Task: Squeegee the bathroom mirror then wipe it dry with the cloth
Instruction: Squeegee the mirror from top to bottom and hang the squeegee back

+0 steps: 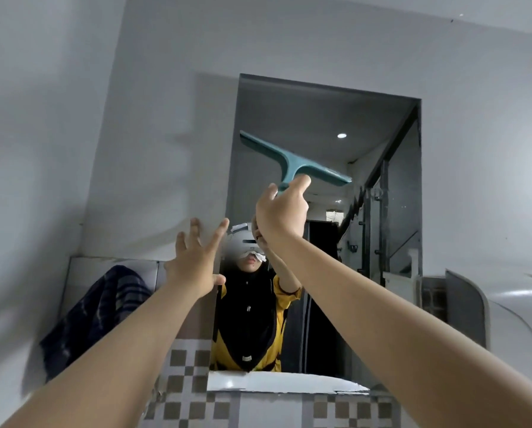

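The right hand (pixel 281 216) grips a teal squeegee (pixel 292 160) against the mirror (pixel 289 118); the left hand (pixel 196 261), fingers spread, meets the grey wall (pixel 166 118) beside it.

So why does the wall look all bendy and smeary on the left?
Head view: the wide lens curves the wall edges, and motion smears the left side, including the towel. The squeegee and mirror middle stay fairly sharp. A ceiling light reflects as a bright spot.
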`<move>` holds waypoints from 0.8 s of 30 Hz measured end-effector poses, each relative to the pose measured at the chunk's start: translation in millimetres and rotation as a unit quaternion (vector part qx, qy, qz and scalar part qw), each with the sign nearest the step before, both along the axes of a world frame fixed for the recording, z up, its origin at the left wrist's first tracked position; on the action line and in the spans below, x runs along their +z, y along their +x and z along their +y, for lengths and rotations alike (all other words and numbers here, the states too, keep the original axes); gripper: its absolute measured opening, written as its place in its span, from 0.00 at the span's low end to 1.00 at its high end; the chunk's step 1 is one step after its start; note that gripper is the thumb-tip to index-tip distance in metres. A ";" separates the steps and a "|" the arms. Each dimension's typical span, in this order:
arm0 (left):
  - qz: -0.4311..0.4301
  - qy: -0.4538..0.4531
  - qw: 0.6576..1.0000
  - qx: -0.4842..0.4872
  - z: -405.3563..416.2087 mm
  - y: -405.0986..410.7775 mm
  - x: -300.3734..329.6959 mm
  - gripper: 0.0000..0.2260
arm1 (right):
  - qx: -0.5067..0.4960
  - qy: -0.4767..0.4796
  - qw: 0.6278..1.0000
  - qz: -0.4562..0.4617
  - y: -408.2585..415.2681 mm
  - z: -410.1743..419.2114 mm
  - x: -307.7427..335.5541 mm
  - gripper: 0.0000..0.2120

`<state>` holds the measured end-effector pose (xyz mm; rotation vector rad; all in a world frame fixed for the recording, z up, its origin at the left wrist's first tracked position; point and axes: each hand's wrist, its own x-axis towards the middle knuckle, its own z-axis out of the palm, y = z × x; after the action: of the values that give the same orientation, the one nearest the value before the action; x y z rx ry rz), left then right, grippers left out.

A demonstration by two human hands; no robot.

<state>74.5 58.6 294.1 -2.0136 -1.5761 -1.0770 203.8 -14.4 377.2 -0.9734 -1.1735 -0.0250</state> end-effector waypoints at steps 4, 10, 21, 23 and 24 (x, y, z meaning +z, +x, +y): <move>0.002 0.007 1.000 -0.007 -1.8 -0.8 -0.8 0.49 | -0.064 -0.007 0.984 -0.168 8.0 2.4 -23.4 0.11; 0.020 0.022 0.999 -0.042 -1.0 -7.5 -27.9 0.43 | -0.139 0.017 0.950 -0.278 43.6 -1.0 -27.6 0.08; 0.025 0.013 0.998 -0.058 11.1 -11.9 -55.7 0.47 | -0.218 0.098 0.891 -0.385 139.1 -3.2 -20.2 0.13; 0.022 0.006 0.999 -0.049 8.6 -9.6 -55.2 0.46 | -0.229 0.097 0.890 -0.382 155.2 -9.4 -19.0 0.14; 0.020 0.000 0.999 -0.045 7.2 -8.5 -54.7 0.46 | -0.234 0.095 0.890 -0.380 162.2 -12.9 -18.8 0.14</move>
<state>66.0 65.8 239.5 -2.1096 -1.4787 -1.0617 366.0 -27.4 358.4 -1.0837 -1.5691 -0.9695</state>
